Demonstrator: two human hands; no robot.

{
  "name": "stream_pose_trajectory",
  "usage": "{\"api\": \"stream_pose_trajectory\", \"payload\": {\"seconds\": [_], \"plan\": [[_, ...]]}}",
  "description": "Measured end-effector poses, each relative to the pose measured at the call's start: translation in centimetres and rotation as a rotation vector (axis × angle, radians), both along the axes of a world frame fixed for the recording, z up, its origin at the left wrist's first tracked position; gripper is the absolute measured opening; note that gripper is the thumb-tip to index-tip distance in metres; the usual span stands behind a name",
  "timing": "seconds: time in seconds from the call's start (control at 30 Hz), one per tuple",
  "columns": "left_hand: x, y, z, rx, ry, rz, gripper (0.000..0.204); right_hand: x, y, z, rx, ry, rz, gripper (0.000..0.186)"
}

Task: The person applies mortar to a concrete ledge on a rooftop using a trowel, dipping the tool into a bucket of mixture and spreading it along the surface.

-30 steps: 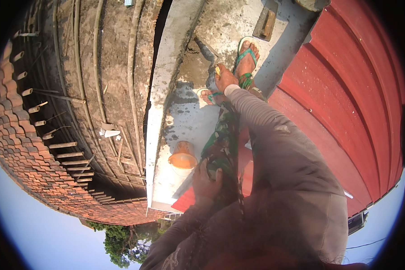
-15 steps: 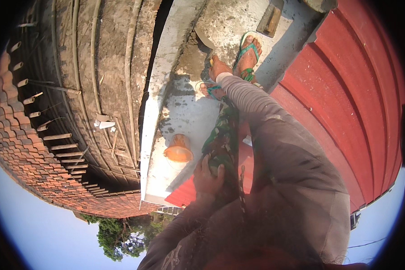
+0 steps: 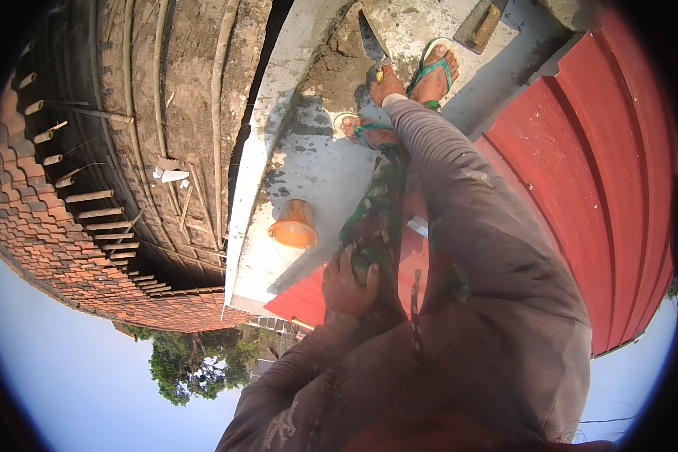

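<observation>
You have the ribbed red roofing (image 3: 603,181) at right of the frame, then the pale concrete ledge (image 3: 309,177) from upper right to lower left. The mortar (image 3: 339,68), upper centre, looks damp, likely heavy and pasty. An orange bucket (image 3: 293,230) sits left of centre; a float (image 3: 484,29) lies at the top, right of centre. Your left hand (image 3: 350,286) rests on your leg below centre, fingers spread, gripping nothing. Your right hand (image 3: 386,86), upper centre, curls round the handle of the trowel (image 3: 371,39), blade over the mortar — I cannot tell whether it touches. The trowel should be light and stiff — hold its handle, clear of the blade.
</observation>
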State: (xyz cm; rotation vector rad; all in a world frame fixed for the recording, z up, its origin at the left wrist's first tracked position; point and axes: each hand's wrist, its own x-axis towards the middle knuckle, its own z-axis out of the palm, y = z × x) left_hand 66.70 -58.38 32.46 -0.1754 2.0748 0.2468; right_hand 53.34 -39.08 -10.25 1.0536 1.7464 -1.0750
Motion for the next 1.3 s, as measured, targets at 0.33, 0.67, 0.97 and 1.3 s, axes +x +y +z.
{"api": "stream_pose_trajectory", "payload": {"seconds": [0.33,0.67,0.97,1.3], "plan": [[-0.8,1.3,1.3,-0.009,-0.014,0.086,0.070,4.5,-5.3,12.7,-0.077,-0.117,0.255,0.056],[-2.8,-8.1,5.1,0.330,0.093,0.511,0.069,-0.1,24.1,29.5,0.144,0.138,0.128,0.049],[10.0,-35.6,6.5,0.288,-0.068,0.337,0.045,9.1,29.9,48.6,0.129,0.421,-0.745,0.019],[0.7,-49.3,8.6,0.030,-0.112,0.649,0.051,30.9,5.4,56.0,-0.034,0.319,-1.335,0.017]]}}
